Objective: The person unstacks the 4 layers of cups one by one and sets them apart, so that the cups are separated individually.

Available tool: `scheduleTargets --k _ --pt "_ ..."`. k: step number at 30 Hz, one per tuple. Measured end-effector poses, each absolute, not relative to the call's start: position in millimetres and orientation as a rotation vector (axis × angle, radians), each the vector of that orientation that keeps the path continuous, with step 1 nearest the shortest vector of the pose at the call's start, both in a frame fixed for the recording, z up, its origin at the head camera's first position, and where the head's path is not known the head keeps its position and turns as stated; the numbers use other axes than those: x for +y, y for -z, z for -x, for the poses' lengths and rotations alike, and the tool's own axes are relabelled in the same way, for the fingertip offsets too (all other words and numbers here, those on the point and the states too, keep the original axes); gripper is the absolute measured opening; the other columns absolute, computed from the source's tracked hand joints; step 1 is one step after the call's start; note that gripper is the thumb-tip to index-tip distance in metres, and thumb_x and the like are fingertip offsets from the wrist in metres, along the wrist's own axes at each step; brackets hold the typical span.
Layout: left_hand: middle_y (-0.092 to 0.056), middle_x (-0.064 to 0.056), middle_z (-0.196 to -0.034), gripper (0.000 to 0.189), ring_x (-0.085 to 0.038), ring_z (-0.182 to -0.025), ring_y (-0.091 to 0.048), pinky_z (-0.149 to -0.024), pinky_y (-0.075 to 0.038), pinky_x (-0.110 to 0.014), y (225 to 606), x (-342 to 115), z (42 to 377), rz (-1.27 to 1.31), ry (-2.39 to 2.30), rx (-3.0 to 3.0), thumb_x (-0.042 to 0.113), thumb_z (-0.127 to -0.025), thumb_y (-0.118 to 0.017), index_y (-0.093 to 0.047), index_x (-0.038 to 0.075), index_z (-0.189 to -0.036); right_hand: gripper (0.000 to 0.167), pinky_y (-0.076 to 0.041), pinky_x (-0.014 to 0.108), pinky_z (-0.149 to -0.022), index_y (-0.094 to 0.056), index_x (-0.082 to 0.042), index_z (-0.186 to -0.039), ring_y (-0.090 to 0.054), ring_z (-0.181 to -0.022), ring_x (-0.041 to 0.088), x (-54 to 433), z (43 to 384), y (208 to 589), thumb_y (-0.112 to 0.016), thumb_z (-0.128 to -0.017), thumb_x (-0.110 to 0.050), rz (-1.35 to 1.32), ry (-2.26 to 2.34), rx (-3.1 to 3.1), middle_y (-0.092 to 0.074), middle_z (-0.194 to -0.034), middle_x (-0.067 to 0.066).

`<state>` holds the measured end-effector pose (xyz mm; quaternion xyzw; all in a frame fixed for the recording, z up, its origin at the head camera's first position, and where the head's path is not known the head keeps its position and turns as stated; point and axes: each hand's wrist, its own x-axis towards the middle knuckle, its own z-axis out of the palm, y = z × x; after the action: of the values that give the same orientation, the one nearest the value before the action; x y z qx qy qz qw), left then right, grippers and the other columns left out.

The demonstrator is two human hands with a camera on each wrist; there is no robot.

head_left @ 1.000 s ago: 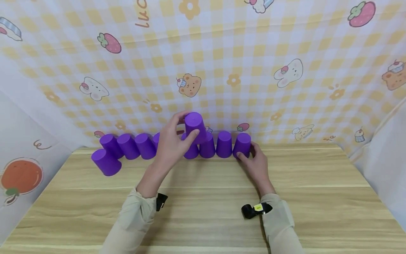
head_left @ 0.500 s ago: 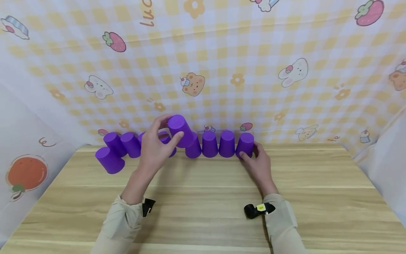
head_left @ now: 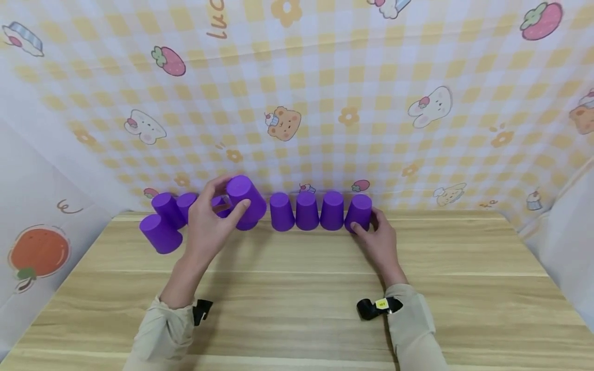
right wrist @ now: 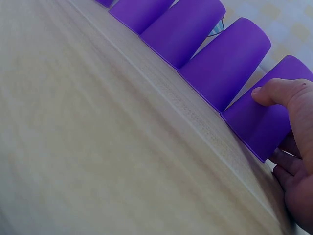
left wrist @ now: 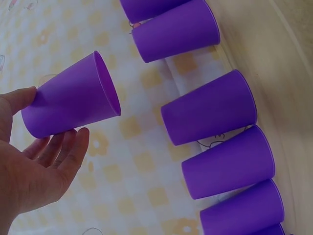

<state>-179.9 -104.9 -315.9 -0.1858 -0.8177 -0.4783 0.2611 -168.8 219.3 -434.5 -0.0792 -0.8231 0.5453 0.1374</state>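
My left hand [head_left: 209, 221] grips an upside-down purple cup [head_left: 246, 198], held in the air above the row of cups. In the left wrist view the thumb and fingers hold this cup [left wrist: 68, 100] near its base, and its rim faces away from the palm. At the row's right end my right hand [head_left: 376, 239] holds another upside-down purple cup [head_left: 358, 212] that stands on the table, thumb on its near side. Between the hands stand several more inverted purple cups [head_left: 306, 211]. Cups left of the raised one are partly hidden behind my left hand.
A purple cup [head_left: 161, 234] stands in front of the row's left end, close to the cup [head_left: 168, 210] behind it. The row runs along the back of the wooden table [head_left: 297, 299], near a yellow-checked cloth [head_left: 325, 113] with cartoon prints.
My left hand has moved left and slightly down with its cup, uncovering cups in the middle of the row. The right hand stays on the end cup; the view shifted slightly.
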Motion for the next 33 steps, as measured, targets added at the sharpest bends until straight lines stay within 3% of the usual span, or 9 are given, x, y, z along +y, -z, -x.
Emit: scheduleTargets --k 11,18,26,33 --pt "-0.062 -0.008 -0.111 0.052 -0.019 -0.098 -0.059 -0.077 -0.054 -0.032 325 -122 176 0.427 1.248 -2.263 0.012 -0.076 -0.078 -0.055 0.002 -0.121 0.063 -0.033 0.037 -0.106 -0.038 0.002 -0.136 -0.040 -0.127 0.031 218 168 435 -0.068 -0.084 -0.019 0.231 -1.571 -2.384 -0.043 -0.136 0.022" --pt "-0.062 -0.009 -0.110 0.052 -0.018 -0.096 -0.059 -0.074 -0.053 -0.021 329 -131 175 0.382 1.211 -2.298 0.011 -0.076 -0.078 -0.054 0.002 -0.121 0.064 -0.032 0.037 -0.106 -0.038 0.002 -0.137 -0.040 -0.127 0.032 218 168 434 -0.068 -0.084 -0.019 0.235 -1.565 -2.380 -0.043 -0.136 0.023" --pt "-0.061 -0.009 -0.111 0.053 -0.019 -0.097 -0.057 -0.074 -0.054 -0.036 334 -136 173 0.336 1.200 -2.339 0.012 -0.077 -0.077 -0.053 0.001 -0.122 0.065 -0.032 0.037 -0.106 -0.037 0.001 -0.137 -0.039 -0.128 0.031 220 168 433 -0.068 -0.085 -0.021 0.247 -1.569 -2.395 -0.042 -0.137 0.022" --pt "-0.061 -0.011 -0.111 0.053 -0.022 -0.098 -0.058 -0.076 -0.054 -0.039 338 -142 171 0.301 1.197 -2.377 0.011 -0.077 -0.076 -0.053 0.002 -0.123 0.066 -0.031 0.037 -0.106 -0.037 0.002 -0.138 -0.038 -0.128 0.031 219 169 434 -0.068 -0.085 -0.021 0.246 -1.584 -2.393 -0.041 -0.138 0.022"
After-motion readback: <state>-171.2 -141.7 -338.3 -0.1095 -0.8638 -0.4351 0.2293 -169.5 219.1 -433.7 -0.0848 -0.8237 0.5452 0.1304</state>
